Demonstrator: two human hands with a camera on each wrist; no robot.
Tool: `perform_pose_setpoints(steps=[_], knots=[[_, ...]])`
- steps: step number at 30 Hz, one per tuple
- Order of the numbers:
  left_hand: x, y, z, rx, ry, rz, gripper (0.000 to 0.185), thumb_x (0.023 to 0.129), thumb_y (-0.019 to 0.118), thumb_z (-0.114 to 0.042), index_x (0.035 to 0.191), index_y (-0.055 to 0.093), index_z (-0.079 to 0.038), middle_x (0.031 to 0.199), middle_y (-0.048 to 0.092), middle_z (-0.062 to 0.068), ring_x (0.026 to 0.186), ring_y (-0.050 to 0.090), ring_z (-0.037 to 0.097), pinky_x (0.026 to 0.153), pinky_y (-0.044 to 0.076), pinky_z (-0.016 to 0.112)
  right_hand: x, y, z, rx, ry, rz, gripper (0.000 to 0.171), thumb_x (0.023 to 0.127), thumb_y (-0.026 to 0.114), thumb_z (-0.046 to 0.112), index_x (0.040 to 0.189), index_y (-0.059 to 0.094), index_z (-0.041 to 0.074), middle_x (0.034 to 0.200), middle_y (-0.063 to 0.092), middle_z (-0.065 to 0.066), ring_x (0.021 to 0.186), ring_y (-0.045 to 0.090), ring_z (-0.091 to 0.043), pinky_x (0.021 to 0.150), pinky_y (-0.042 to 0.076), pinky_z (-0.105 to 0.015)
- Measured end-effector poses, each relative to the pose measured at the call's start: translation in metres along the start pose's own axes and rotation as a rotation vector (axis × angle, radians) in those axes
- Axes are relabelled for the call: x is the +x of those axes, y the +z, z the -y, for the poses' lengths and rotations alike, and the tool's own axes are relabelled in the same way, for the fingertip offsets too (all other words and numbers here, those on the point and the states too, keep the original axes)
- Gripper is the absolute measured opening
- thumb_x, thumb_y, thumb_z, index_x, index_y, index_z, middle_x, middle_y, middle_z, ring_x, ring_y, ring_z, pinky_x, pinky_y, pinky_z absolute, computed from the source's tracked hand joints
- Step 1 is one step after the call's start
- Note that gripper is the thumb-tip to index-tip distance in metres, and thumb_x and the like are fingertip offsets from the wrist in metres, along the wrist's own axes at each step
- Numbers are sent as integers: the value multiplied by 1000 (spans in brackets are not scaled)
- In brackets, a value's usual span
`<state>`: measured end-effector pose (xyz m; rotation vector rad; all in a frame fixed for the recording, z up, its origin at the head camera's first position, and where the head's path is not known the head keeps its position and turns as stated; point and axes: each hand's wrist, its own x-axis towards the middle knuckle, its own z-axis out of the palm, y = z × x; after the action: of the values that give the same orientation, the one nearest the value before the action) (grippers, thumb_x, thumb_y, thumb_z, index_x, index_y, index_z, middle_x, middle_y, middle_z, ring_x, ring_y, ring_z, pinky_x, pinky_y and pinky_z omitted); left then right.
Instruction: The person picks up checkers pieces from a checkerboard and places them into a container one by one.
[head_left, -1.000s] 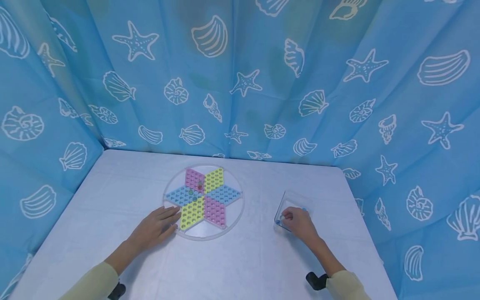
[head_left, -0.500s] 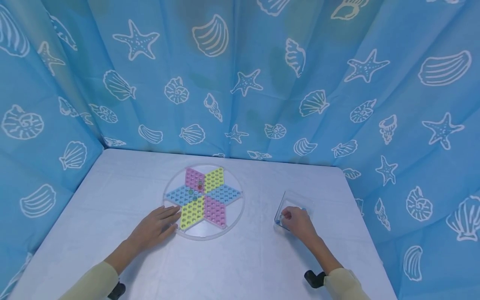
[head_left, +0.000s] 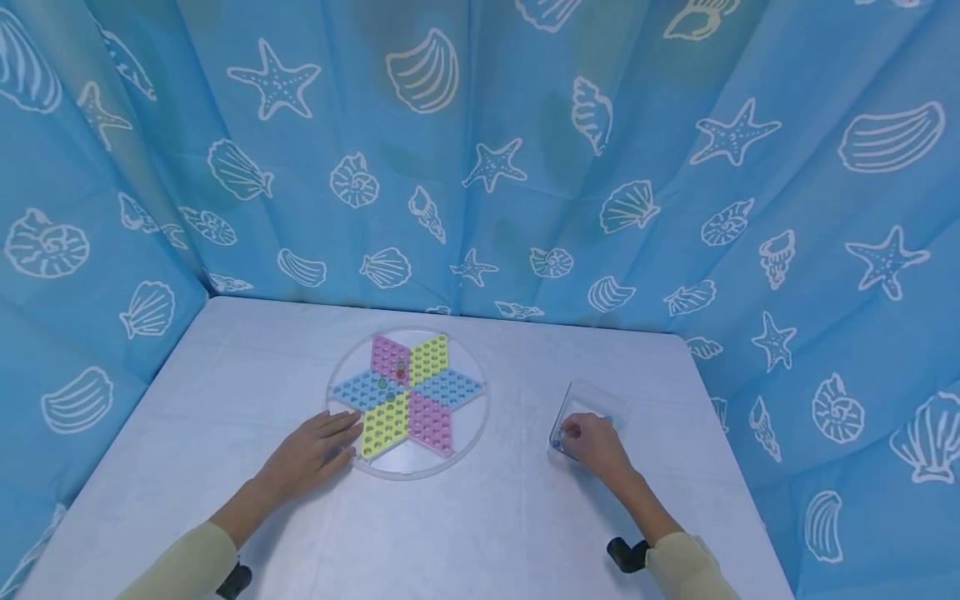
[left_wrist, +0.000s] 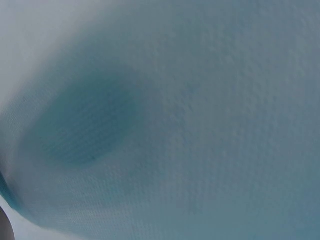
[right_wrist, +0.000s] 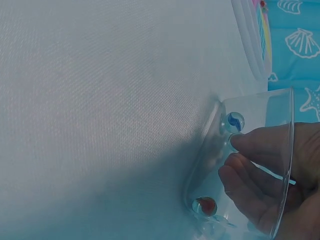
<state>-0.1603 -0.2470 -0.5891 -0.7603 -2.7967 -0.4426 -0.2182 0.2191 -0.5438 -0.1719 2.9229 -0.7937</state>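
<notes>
My right hand (head_left: 595, 442) reaches into a clear plastic box (head_left: 600, 398) with its thumb and fingers bent together. In the right wrist view, its fingertips touch a small clear marble (right_wrist: 233, 142), partly hidden behind them. Close by in the box lie a marble with a blue swirl (right_wrist: 235, 121) and one with a red-brown swirl (right_wrist: 205, 205). My left hand (head_left: 311, 454) rests with extended fingers at the left edge of a round Chinese checkers board (head_left: 405, 468). The left wrist view shows only blurred cloth.
Several marbles, among them a red one (head_left: 401, 374) and a green one (head_left: 382, 383), sit in the board's holes. A white cloth covers the table (head_left: 480, 533). Behind it hangs a blue curtain (head_left: 510, 225) with a shell print.
The right hand stays in the box with only small finger movement; the pale marble at its fingertips is less visible. The left hand and board keep their places.
</notes>
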Motion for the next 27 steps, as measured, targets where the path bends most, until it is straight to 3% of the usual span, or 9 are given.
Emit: perform_pose_setpoints(steps=[16, 27], knots=[[0, 2, 2, -4, 35, -39, 41, 94, 66, -26, 130, 66, -5, 140, 58, 10, 128, 54, 31, 111, 38, 53, 5, -1, -3, 1, -38, 27, 15, 86, 70, 1, 101, 72, -2, 90, 71, -9, 86, 68, -28, 73, 59, -40], [0, 1, 2, -5, 8, -10, 42, 95, 65, -27, 131, 64, -6, 142, 57, 10, 130, 52, 31, 113, 35, 51, 1, -4, 0, 21, -19, 11, 16, 87, 71, 3, 103, 72, 0, 89, 70, -6, 84, 67, -25, 72, 59, -39]])
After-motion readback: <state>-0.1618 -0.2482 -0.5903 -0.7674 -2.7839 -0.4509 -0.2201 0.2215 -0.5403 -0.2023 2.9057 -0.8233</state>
